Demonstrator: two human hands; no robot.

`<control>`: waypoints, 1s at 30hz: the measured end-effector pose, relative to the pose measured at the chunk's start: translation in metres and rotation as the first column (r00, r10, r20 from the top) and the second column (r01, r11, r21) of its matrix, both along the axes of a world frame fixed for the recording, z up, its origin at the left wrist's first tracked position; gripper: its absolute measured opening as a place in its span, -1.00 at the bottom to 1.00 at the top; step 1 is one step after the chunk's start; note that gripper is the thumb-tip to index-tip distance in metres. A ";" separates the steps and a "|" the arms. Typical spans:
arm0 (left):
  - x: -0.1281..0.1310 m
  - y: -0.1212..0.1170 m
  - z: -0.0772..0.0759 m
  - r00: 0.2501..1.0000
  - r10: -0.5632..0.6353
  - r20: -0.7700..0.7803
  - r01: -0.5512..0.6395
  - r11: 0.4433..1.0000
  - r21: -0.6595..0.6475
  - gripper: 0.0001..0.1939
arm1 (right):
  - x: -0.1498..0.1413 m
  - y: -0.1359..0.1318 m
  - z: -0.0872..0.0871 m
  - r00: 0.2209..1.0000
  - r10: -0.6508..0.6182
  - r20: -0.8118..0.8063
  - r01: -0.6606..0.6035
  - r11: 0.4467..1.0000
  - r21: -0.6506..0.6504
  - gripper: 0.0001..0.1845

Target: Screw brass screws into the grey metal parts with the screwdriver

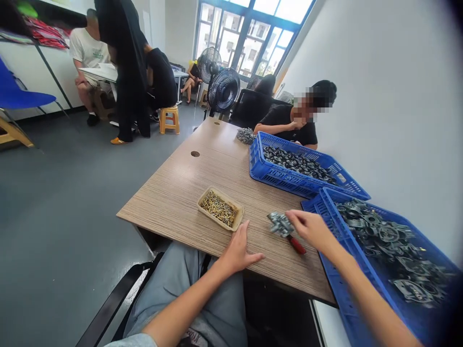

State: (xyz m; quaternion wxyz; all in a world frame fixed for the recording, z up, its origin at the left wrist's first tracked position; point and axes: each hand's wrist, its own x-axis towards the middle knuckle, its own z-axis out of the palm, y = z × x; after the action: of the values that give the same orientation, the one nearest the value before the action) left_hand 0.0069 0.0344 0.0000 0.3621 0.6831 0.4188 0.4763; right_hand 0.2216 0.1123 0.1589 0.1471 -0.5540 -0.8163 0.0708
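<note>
Here, left fingers [243, 232] splay beside the tub [239, 217]; right fingers [294, 218] pinch metal parts [279, 225].

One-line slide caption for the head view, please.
Right hand at a heap of small metal parts, left hand by a tub of brass-coloured pieces.

From my end I can read nothing whole: lettering [195, 336] by the wearer's lap [166, 289] is cut off, green print [97, 54] on the white T-shirt [82, 44] blurs, and the blue crate [275, 182]'s pale label [341, 178] is too small.
</note>
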 end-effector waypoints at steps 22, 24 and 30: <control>0.004 -0.007 0.005 0.960 0.028 -0.277 -0.003 0.996 0.089 -0.15 | -0.020 -0.044 -0.105 0.984 0.053 -0.171 -0.067 0.995 -0.078 -0.32; 0.004 -0.008 0.006 0.956 0.038 -0.291 -0.011 0.995 0.096 -0.16 | -0.014 -0.041 -0.106 0.985 0.024 -0.171 -0.043 0.993 -0.106 -0.31; 0.008 -0.007 0.004 0.942 0.087 -0.323 -0.058 0.993 0.098 -0.08 | 0.025 -0.045 -0.117 0.956 -0.276 -0.103 0.278 0.961 0.004 -0.44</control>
State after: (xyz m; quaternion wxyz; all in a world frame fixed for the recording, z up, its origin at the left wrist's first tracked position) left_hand 0.0150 0.0271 0.0042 0.2395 0.7519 0.4767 0.3873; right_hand 0.2464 0.0675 0.0420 0.2018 -0.6571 -0.7229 0.0701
